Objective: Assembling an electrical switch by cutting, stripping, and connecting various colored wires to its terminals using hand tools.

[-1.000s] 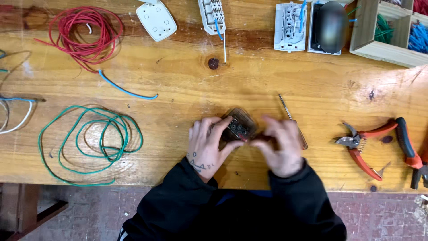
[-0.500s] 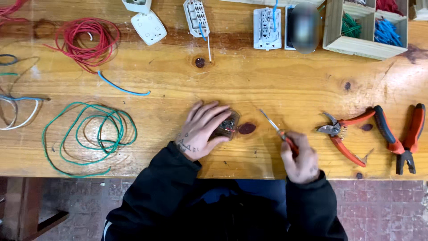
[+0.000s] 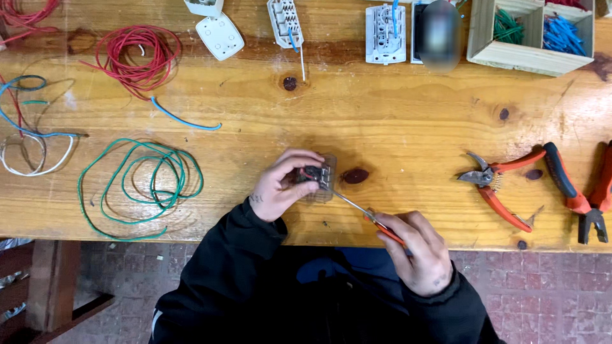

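Note:
My left hand [image 3: 280, 188] grips a small clear-bodied electrical part [image 3: 322, 179] with dark and red inner pieces, held against the wooden bench [image 3: 395, 140]. My right hand [image 3: 417, 251] holds a thin screwdriver [image 3: 357, 207] with an orange handle near the bench's front edge. The metal tip of the screwdriver reaches up-left into the part's side. Both sleeves are black.
A green wire coil [image 3: 137, 181] lies to the left, a red coil [image 3: 137, 54] behind it, blue and white wires [image 3: 29, 137] at far left. Orange-handled cutters [image 3: 510, 185] and pliers [image 3: 596, 204] lie right. White socket parts [image 3: 386, 25] and a wooden box [image 3: 532, 32] of wire pieces line the back.
Both hands were together on the part a second ago. My right hand then drew back to the front edge with the screwdriver, and its tip now touches the part.

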